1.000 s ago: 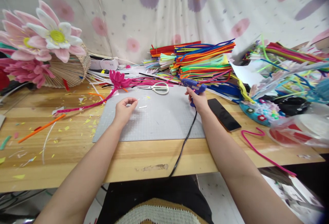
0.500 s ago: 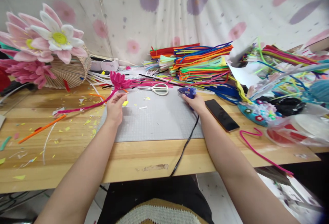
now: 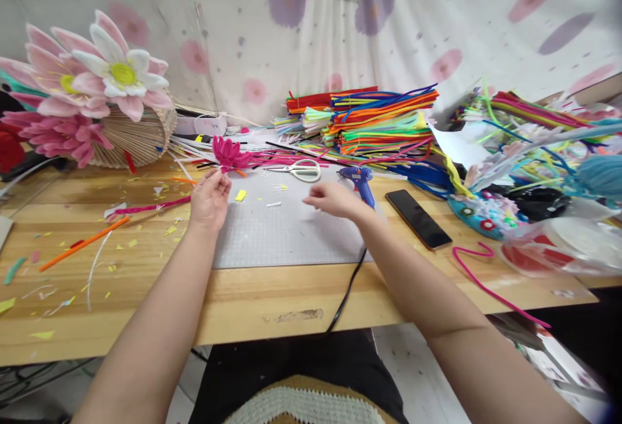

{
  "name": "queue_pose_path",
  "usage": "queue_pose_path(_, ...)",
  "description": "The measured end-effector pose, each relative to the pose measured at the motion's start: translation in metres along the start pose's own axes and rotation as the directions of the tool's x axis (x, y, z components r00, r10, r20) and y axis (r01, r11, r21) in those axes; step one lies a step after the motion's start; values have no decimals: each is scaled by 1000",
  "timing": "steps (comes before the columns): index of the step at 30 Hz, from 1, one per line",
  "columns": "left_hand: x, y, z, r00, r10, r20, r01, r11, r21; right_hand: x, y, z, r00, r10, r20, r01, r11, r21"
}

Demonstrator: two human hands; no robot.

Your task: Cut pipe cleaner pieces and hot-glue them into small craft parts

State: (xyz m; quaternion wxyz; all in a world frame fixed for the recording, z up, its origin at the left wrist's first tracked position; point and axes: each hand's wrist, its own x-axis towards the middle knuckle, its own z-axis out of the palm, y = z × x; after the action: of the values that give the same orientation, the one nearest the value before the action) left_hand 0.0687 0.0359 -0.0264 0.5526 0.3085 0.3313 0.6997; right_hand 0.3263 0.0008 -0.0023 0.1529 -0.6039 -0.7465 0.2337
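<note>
My left hand (image 3: 210,198) is closed in a pinch on the stem of a pink pipe-cleaner flower (image 3: 228,152), just below its head at the far left corner of the grey cutting mat (image 3: 286,236). The rest of the stem (image 3: 150,206) trails left over the wooden table. My right hand (image 3: 331,198) hovers over the middle of the mat with fingers loosely apart, pointing left and holding nothing. The blue glue gun (image 3: 358,177) stands on the mat just behind it, untouched. A small yellow scrap (image 3: 240,195) lies between my hands.
White-handled scissors (image 3: 299,169) lie at the mat's far edge. A black phone (image 3: 418,218) is to the right, with a pink pipe cleaner (image 3: 486,284) beyond it. Stacked coloured pipe cleaners (image 3: 374,119) fill the back. A basket of large pink flowers (image 3: 97,93) stands far left. The glue gun's cable (image 3: 346,291) hangs over the front edge.
My right hand let go of the glue gun, which now stands on the mat, and moved left. My left hand went from the mat to the pink flower's stem and closed on it.
</note>
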Motion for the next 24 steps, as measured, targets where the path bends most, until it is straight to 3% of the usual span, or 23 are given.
queue_pose_path(2,-1,1,1,999,-22,-25,21,998,-56,18,-27,28,995,-89,40,84,988,126)
queue_pose_path(4,-2,2,3,999,-32,-35,28,995,-91,37,-49,54,991,-133,3,130,974,186)
queue_pose_path(9,-3,3,4,999,-32,-42,27,992,-120,81,-81,92,983,-6,-181,42,979,198)
queue_pose_path(16,-2,4,2,998,-41,-42,36,991,-132,106,-92,103,979,126,-162,-84,966,243)
queue_pose_path(20,-2,4,2,998,-42,-43,36,992,-120,101,-90,101,980,135,-148,-70,923,377)
queue_pose_path(24,-4,4,5,998,-37,-58,33,997,-74,98,-86,97,975,137,-177,-53,911,409)
